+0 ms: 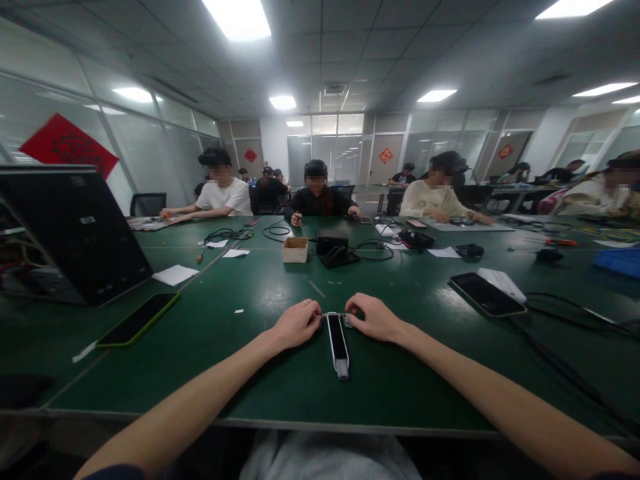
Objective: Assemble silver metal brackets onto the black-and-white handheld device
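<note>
A slim, long device with a black face and a white rim [339,341] lies on the green table in front of me, its grey end [342,369] pointing towards me. At its far end, on the left, is my left hand [299,323], fingers curled together around something small that they mostly hide. My right hand [374,317] is on the other side of that end, thumb and fingers pinched at a small, pale, see-through piece [349,321]. Small metallic bits show between the fingertips and the device, too small to name.
On the left are a phone in a green case [141,320] and a black computer case [75,233]. A phone [486,295] with cables lies on the right. Further back stand a small cardboard box [295,251] and a black device [334,247]. Several people sit across the table [240,393].
</note>
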Demonstrator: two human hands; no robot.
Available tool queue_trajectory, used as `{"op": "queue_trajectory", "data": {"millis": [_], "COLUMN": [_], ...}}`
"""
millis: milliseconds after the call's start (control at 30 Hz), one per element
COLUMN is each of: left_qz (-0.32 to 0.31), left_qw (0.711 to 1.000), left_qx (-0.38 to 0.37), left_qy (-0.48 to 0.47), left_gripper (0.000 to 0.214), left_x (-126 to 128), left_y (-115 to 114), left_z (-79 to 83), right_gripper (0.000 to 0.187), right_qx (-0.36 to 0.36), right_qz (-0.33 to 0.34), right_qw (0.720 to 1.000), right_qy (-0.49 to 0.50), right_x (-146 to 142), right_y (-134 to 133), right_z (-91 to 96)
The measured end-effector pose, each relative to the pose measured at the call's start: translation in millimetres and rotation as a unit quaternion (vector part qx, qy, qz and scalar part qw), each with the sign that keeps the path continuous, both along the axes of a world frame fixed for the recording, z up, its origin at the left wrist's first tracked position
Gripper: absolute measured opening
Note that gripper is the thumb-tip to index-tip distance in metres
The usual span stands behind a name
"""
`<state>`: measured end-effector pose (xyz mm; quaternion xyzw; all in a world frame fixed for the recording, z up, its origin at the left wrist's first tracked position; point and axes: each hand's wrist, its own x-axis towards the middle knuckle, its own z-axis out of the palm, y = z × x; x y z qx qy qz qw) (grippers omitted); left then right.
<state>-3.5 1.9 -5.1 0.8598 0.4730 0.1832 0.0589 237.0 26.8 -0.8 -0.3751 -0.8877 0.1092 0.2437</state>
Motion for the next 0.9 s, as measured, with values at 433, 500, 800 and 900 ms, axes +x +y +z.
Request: {"op": "queue_trajectory", "data": {"millis": [433, 500, 800, 900], "left_qz": [0.003, 0.002, -0.002, -0.001], "left_qw": [1.000, 1.000, 1.000, 1.000], "left_qx": [-0.001, -0.006, -0.013, -0.014], "left_qy": [0.012, 0.010, 0.008, 0.006], "left_gripper": [0.013, 0.014, 0.014, 0.014], "left_x": [1, 0, -2, -2], "left_y": [-1, 0, 1, 1], "left_z": [1.1, 0.9, -0.8, -0.7], "right_gripper": [0.017, 0.018, 0.029, 0.026], "right_qx": [0.065, 0.080, 0.040, 0.039], "right_qz": [-0.013, -0.067, -0.044, -0.041], "right_qw": [0.997, 0.993, 0.992, 0.992], "right_qy": [-0.036, -0.055, -0.109, -0.115], "right_x": [21, 35, 50, 44], "right_y": [22, 32, 49, 47], "right_z": [6.2, 6.7, -9.3, -10.0]}}
